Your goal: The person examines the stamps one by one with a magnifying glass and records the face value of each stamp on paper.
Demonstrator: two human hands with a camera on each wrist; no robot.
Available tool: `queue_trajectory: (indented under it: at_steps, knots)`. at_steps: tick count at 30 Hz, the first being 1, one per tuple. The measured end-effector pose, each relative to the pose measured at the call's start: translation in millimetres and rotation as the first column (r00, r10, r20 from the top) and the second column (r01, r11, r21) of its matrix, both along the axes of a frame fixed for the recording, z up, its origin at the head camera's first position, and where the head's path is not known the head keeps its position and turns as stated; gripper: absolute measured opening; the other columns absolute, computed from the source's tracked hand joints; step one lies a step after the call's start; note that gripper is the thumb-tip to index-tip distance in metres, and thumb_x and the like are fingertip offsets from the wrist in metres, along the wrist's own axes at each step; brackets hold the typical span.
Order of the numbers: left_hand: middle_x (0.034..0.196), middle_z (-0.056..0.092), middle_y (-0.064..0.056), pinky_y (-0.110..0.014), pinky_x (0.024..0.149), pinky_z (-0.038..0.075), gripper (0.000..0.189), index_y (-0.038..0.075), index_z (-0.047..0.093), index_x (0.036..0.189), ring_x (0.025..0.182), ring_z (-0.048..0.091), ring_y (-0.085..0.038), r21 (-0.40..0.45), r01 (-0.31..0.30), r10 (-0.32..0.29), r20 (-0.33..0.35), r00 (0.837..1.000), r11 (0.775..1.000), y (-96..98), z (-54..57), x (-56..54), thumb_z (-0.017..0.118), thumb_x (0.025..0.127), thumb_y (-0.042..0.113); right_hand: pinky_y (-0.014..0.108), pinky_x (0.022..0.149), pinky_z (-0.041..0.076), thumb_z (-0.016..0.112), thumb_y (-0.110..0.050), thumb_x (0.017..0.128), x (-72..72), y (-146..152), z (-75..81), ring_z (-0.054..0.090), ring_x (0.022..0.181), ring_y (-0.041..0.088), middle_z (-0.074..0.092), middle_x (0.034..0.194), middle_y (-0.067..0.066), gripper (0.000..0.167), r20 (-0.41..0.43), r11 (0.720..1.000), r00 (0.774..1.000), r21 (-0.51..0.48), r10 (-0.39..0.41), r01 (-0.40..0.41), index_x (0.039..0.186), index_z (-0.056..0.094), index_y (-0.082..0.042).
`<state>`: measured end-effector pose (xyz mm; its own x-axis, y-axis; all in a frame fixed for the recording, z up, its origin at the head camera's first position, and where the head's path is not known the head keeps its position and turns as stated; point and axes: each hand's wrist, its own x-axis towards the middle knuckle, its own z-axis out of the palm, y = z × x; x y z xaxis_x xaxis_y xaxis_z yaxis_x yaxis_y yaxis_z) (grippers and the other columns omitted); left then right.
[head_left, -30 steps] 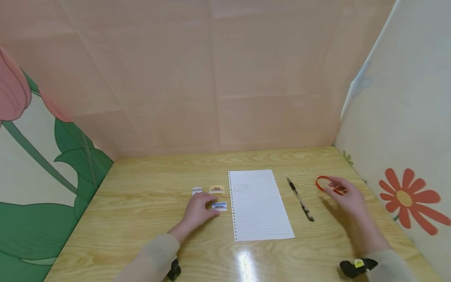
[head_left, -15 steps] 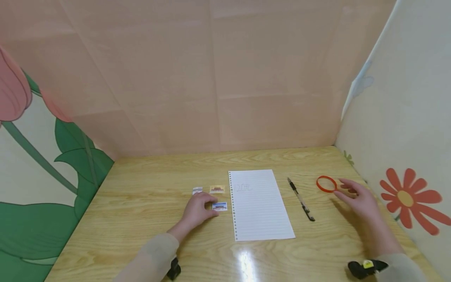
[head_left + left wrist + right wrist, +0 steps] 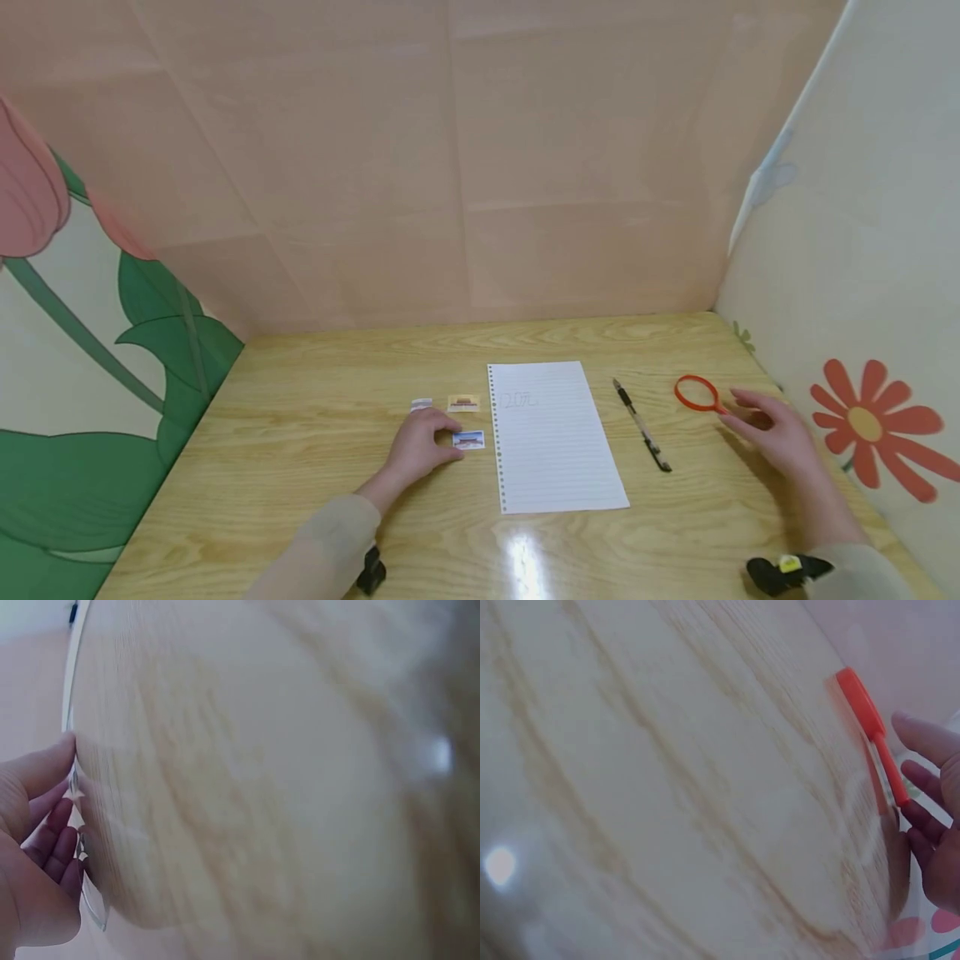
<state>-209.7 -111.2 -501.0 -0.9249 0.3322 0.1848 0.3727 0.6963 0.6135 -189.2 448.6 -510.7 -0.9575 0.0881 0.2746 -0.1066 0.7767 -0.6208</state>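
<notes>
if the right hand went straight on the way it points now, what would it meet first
The red magnifier, most likely: its near end lies right in front of the right hand. Depth is unclear, so the two may already touch.

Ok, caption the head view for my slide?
Left hand at a blue picture card, right hand at a red magnifying glass, with lined paper and a pen between them.
</notes>
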Motion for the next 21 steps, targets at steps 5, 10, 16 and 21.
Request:
queue_trajectory:
  at_steps: [5, 10, 16, 21]
  knots:
    - [0.101, 0.069, -0.001, -0.045, 0.100, 0.043, 0.034, 0.011, 0.077, 0.100, 0.102, 0.061, -0.024, 0.002, 0.002, -0.002, -0.009, 1.000, 1.000, -0.3, -2.0, -1.6, 0.090, 0.071, 0.021, 0.009, 0.070, 0.038, 0.078, -0.020, 0.087, -1.4, 6, -7.0, 0.047, 0.088, -0.013, 0.060, 0.117, 0.030, 0.052, -0.055, 1.000, 0.998, 0.000, 0.020, -0.020, 0.129, 0.060, 0.006]
    - [0.100, 0.069, -0.001, -0.046, 0.101, 0.042, 0.034, 0.011, 0.076, 0.100, 0.102, 0.061, -0.024, 0.001, 0.005, -0.005, -0.009, 1.000, 1.000, -0.5, -2.1, -2.5, 0.090, 0.071, 0.021, 0.010, 0.071, 0.038, 0.079, -0.020, 0.086, -1.7, 10, -11.6, 0.045, 0.089, -0.013, 0.060, 0.117, 0.028, 0.053, -0.053, 1.000, 0.998, 0.022, 0.020, -0.019, 0.129, 0.060, 0.006]
    - [0.100, 0.069, -0.001, -0.045, 0.101, 0.043, 0.034, 0.011, 0.077, 0.100, 0.101, 0.061, -0.024, 0.002, 0.010, -0.010, -0.005, 1.000, 1.000, -1.2, -1.7, -2.5, 0.090, 0.071, 0.022, 0.019, 0.072, 0.036, 0.079, -0.027, 0.086, -1.0, 10, -12.1, 0.048, 0.096, 0.007, 0.060, 0.122, 0.028, 0.057, -0.019, 0.998, 1.000, 0.064, -0.001, 0.002, 0.131, 0.060, 0.003]
    - [0.099, 0.069, 0.000, -0.044, 0.098, 0.044, 0.034, 0.011, 0.076, 0.101, 0.100, 0.061, -0.023, -0.008, 0.013, -0.013, -0.010, 1.000, 1.000, -1.9, -1.7, -2.0, 0.090, 0.071, 0.023, 0.029, 0.081, 0.036, 0.079, -0.027, 0.086, -1.5, 9, -11.6, 0.048, 0.107, 0.039, 0.058, 0.125, 0.030, 0.057, -0.008, 0.996, 1.000, 0.085, -0.008, 0.008, 0.131, 0.060, 0.003]
